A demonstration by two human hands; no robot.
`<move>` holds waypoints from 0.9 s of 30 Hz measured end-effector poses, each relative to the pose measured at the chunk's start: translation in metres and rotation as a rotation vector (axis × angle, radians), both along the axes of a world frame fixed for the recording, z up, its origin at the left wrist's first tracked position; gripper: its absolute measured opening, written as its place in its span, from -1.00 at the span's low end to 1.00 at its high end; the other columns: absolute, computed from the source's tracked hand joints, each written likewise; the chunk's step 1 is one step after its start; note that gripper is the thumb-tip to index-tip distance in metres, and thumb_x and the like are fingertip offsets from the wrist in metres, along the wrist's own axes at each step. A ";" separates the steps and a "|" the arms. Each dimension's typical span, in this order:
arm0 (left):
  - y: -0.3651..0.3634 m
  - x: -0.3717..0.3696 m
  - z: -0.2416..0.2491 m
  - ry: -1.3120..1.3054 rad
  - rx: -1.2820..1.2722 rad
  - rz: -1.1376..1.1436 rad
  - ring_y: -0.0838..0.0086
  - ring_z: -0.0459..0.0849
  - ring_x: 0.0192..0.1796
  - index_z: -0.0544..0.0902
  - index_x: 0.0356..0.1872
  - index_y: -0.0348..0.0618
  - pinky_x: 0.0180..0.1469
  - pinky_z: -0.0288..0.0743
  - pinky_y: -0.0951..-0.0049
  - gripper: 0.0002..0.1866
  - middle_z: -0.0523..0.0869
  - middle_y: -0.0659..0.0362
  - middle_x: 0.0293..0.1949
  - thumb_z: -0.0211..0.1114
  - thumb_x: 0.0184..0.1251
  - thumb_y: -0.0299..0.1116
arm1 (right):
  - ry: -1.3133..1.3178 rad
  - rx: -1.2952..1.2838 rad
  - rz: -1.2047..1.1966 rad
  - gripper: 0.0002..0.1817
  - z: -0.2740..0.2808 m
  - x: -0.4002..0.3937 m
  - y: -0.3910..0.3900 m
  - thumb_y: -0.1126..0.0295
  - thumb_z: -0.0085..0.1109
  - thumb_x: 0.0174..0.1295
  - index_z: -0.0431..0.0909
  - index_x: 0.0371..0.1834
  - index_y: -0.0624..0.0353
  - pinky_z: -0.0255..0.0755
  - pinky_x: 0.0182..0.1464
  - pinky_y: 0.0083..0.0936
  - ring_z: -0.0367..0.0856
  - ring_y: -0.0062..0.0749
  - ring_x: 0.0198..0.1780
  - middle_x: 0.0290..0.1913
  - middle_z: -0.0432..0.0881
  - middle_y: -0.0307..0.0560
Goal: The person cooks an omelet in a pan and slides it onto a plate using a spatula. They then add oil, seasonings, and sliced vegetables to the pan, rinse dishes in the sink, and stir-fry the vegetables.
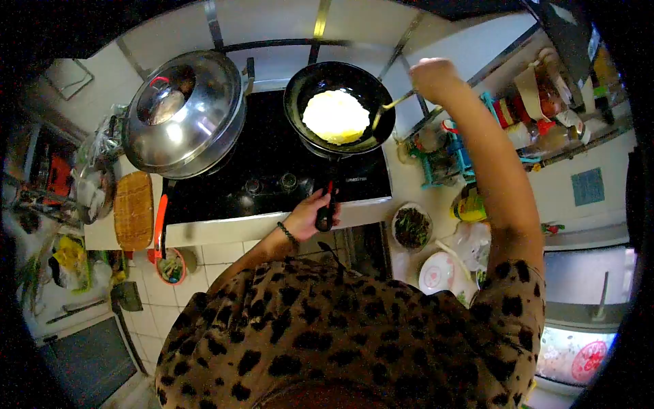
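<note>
My left hand [309, 213] is wrapped round the black handle of a frying pan [297, 93], which sits on the right side of the black gas stove [262, 146]. In the pan lies a pale yellow, round egg pancake [335, 116] with an uneven edge. My right hand [436, 78] is raised beyond the pan's right rim, its fingers closed round the handle of a spatula [390, 105]. The spatula slopes down to the left, with its head inside the pan at the right edge of the egg pancake.
A large lidded steel pot [180, 129] fills the stove's left side. Left of the stove is a wooden cutting board [133, 211], near an orange-handled tool [161, 221]. On the right counter stand a bowl of dark greens [411, 226], a white dish [437, 273] and a bottle rack [463, 153].
</note>
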State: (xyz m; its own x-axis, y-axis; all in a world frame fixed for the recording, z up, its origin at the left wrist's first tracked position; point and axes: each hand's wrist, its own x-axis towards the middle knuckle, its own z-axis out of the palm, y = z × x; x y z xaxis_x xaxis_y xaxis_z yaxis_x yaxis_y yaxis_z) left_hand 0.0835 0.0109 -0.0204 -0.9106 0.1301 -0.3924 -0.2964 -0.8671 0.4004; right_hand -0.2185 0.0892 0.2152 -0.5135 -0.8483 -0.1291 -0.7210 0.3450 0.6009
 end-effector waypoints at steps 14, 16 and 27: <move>-0.004 -0.019 -0.001 0.029 0.077 -0.027 0.52 0.41 -0.51 0.38 0.03 -0.08 -0.51 0.31 0.49 -0.75 0.52 0.17 -0.43 0.07 0.39 -0.32 | -0.133 -0.076 -0.034 -0.81 0.024 0.064 0.040 0.38 0.06 0.06 0.67 -0.36 0.13 0.55 -0.26 -0.25 0.66 -0.09 -0.23 -0.28 0.66 0.07; -0.003 -0.024 -0.006 0.038 0.086 -0.044 0.53 0.39 -0.53 0.38 0.03 -0.08 -0.52 0.28 0.50 -0.75 0.49 0.19 -0.45 0.07 0.38 -0.32 | -0.080 -0.003 -0.078 -0.85 0.020 0.092 0.035 0.39 0.07 0.04 0.64 -0.38 0.09 0.53 -0.26 -0.28 0.65 -0.10 -0.28 -0.33 0.65 0.03; 0.001 -0.026 -0.010 -0.011 0.100 -0.020 0.59 0.32 -0.56 0.41 -0.04 -0.07 -0.56 0.21 0.59 -0.80 0.41 0.26 -0.52 0.09 0.35 -0.37 | -0.192 -0.063 -0.160 -0.75 0.008 0.116 0.005 0.32 0.00 0.12 0.68 -0.34 0.14 0.54 -0.20 -0.24 0.67 -0.08 -0.21 -0.25 0.67 0.07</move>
State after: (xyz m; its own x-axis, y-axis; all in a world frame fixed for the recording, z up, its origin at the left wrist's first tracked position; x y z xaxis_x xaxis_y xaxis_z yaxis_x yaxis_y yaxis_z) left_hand 0.0574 0.0119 -0.0305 -0.9031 0.1873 -0.3863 -0.3178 -0.8966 0.3084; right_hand -0.1023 0.0940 0.2231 -0.6131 -0.7676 -0.1868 -0.7532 0.4965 0.4315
